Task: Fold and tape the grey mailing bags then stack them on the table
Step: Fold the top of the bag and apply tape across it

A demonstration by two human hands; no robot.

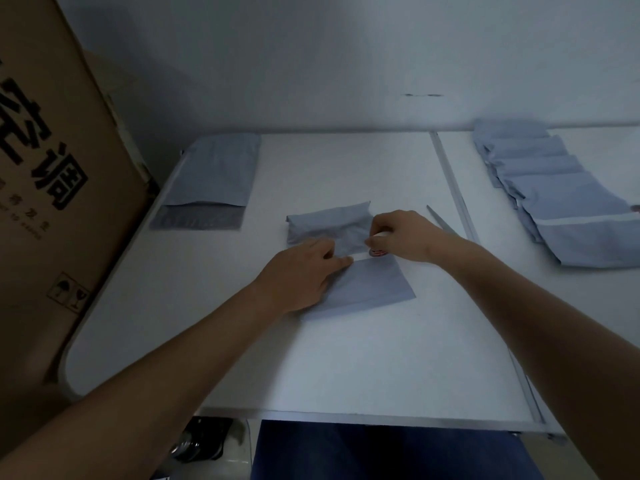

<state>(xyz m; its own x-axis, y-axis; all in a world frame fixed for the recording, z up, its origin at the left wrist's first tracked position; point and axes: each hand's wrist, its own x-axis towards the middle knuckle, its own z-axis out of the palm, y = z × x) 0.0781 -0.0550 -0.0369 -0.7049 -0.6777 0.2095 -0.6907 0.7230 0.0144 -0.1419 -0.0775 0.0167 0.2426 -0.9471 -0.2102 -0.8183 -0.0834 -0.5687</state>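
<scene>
On the white folding table [381, 358], a grey plastic mailing bag [349, 258], partly folded into a bundle at its far end with its flat tail toward the person, lies in the middle. The left hand [304, 275] rests on the bag's left side, fingers fairly straight, fingertips pressing the end of a strip of clear tape [360, 257] that runs across the bag. The right hand [401, 237] has its fingers curled around a small roll of tape [378, 250], pinching it just at the bag's right edge, where the strip meets the roll.

Just beyond the right wrist a thin, light-coloured pointed object [441, 221] lies on the table; what it is cannot be told. A stack of flat grey mailing bags [211, 178] sits at the far left of the table. A row of folded grey bags [554, 195], overlapping one another, lies along the far right. A large brown cardboard box [52, 185] with black printed characters stands against the table's left edge.
</scene>
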